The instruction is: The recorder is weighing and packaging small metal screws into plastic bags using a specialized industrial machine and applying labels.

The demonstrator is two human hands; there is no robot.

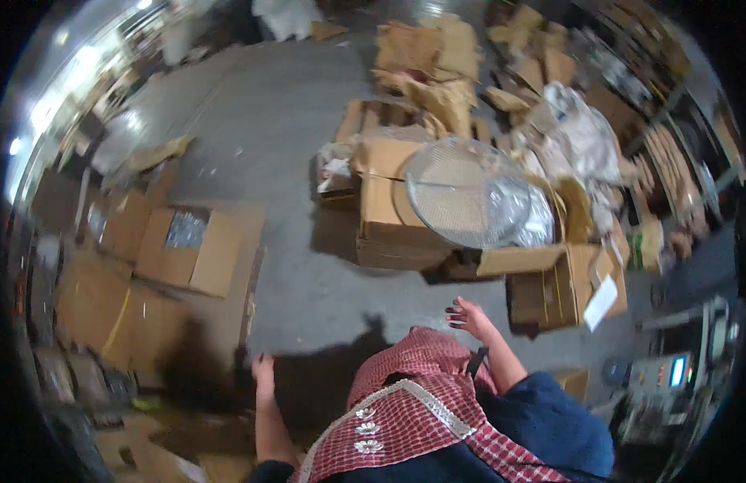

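Off the cardboard sheet's (243, 249) right edge, I couldn't read the left hand (263, 366): dark, blurred, grip unknown. Right hand (469, 319) hung open, fingers loose; the carton (532, 299) sat just to its right.

Blurred hands, covered cartons and edges lost at the rim.
The left hand (263, 369) is dark and smeared, its single fingers indistinct; the right hand (471, 318) is blurred too. A white sheet (601, 303) hides part of the low carton (539, 299) near that hand. The round mesh screen (445, 193) partly covers the carton (381, 197) beneath it. What the clear plastic (186, 229) at left holds cannot be told. The lit display (678, 371) is unreadable, and the lower edge cuts off the apron (413, 419).
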